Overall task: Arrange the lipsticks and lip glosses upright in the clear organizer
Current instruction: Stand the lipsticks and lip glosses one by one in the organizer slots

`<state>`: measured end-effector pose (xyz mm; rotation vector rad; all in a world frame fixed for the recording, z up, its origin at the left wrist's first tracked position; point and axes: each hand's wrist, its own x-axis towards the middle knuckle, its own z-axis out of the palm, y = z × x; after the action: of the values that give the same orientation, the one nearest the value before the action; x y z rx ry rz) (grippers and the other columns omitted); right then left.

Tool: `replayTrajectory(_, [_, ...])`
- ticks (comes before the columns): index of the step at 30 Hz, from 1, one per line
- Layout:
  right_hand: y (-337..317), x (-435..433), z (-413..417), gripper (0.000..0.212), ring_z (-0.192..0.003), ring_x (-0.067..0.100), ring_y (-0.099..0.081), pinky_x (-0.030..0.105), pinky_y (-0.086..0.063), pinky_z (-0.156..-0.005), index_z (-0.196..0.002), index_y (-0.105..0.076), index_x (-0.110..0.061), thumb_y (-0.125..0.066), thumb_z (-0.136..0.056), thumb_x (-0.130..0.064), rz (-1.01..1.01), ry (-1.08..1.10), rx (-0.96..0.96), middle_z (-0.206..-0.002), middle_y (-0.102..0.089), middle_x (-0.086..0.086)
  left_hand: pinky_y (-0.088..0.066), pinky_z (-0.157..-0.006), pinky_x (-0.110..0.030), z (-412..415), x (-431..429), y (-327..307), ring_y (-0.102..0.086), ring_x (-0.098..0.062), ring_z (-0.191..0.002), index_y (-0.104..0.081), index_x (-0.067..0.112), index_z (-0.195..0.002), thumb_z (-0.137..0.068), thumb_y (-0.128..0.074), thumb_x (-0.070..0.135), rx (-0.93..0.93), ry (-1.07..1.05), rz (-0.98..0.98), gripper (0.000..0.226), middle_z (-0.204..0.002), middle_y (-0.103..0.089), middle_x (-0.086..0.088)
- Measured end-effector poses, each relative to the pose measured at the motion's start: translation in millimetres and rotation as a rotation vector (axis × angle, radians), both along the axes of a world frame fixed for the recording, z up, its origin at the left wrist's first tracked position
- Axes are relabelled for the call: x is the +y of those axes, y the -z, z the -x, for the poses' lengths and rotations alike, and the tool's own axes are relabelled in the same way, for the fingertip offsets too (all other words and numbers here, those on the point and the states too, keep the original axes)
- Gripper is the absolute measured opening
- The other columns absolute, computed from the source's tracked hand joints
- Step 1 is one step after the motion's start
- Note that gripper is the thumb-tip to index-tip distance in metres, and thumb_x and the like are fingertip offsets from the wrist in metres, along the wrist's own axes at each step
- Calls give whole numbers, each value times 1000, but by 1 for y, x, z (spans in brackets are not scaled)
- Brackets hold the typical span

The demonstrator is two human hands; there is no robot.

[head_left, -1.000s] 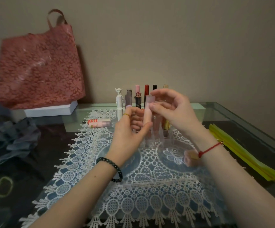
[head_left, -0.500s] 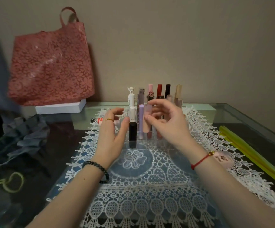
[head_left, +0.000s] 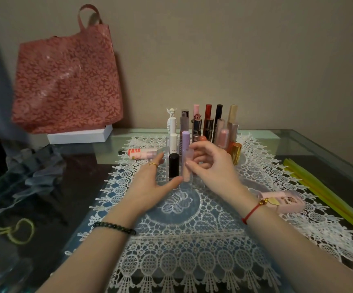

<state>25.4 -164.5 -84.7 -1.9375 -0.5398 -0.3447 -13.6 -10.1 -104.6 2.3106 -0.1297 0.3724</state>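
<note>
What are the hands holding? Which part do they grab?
The right hand pinches a pale pink frosted lip gloss tube by its upper half, between thumb and fingers. The left hand holds nothing.

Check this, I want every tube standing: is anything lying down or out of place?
Yes: two tubes lie flat on the table, left of the organizer, instead of standing in it. The right hand holds a pink tube upright at its front row.
</note>
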Motion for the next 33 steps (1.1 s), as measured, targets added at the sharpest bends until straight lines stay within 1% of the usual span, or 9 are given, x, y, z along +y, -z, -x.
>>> replayTrajectory(6, [5, 1, 0, 31, -81, 4, -61, 16, -53, -73, -104, -58, -26, -68, -77, -14, 41, 17, -25, -90, -62, -7, -33, -101, -26, -2, 0, 2, -42, -8, -122, -24, 25, -140, -70, -71, 37, 16, 5, 8, 84, -135, -45, 5])
replayTrajectory(13, [7, 2, 2, 29, -81, 3, -60, 18, -53, -75, -105, -59, -24, -67, -78, -15, 51, 14, -29, -88, -63, -9, -30, -101, -24, -3, 1, 2, -40, -8, -124, -23, 24, -141, -73, -69, 33, 33, 10, 0, 82, -138, -43, 4])
replayTrajectory(15, [7, 1, 2, 29, -81, 4, -60, 18, -53, -75, -105, -59, -23, -67, -79, -15, 53, 17, -30, -88, -63, -9, -29, -97, -17, -2, 0, 0, -41, -6, -122, -23, 24, -141, -75, -69, 31, 36, 13, 4, 81, -139, -41, 4])
replayTrajectory(18, [7, 2, 3, 29, -81, 5, -60, 19, -53, -75, -105, -59, -23, -66, -79, -15, 57, 21, -29, -88, -62, -8, -33, -78, 2, 0, -2, -2, -46, 8, -97, -22, 23, -141, -76, -68, 28, 37, 26, -2, 80, -139, -40, 3])
replayTrajectory(19, [7, 2, 3, 29, -81, 5, -60, 19, -53, -75, -106, -59, -23, -66, -79, -15, 56, 23, -29, -88, -62, -8, -33, -77, 2, 1, -1, -2, -46, 8, -96, -22, 23, -141, -76, -68, 28, 38, 27, -2, 79, -139, -40, 3])
replayTrajectory(21, [7, 1, 3, 29, -81, 5, -60, 20, -54, -75, -106, -59, -23, -66, -79, -15, 56, 31, -28, -88, -62, -9, -29, -91, -9, 1, 0, -2, -44, -2, -115, -23, 23, -141, -76, -68, 29, 36, 18, 4, 80, -139, -41, 2])
replayTrajectory(23, [7, 1, 3, 29, -81, 5, -60, 21, -54, -75, -106, -59, -23, -66, -79, -16, 58, 39, -26, -89, -62, -9, -27, -94, -15, 0, 0, -1, -40, -8, -124, -23, 22, -141, -76, -68, 29, 45, 14, 15, 79, -139, -41, 3])
replayTrajectory(28, [-2, -2, 5, 28, -85, 1, -57, 14, -50, -76, -106, -58, -24, -64, -79, -17, 76, 51, -82, -90, -59, -12, -34, -79, -1, 2, -1, -2, -40, -2, -116, -23, 22, -141, -77, -68, 26, 55, 19, 37, 79, -140, -40, 4])
replayTrajectory(33, [-36, -17, 10, 27, -83, 0, -58, 11, -49, -76, -105, -60, -20, -63, -79, -13, -69, 74, -140, -91, -61, -9, -25, -98, -18, 2, -1, -1, -36, -7, -127, -23, 20, -141, -77, -68, 26, 55, 26, 74, 78, -141, -40, 4])
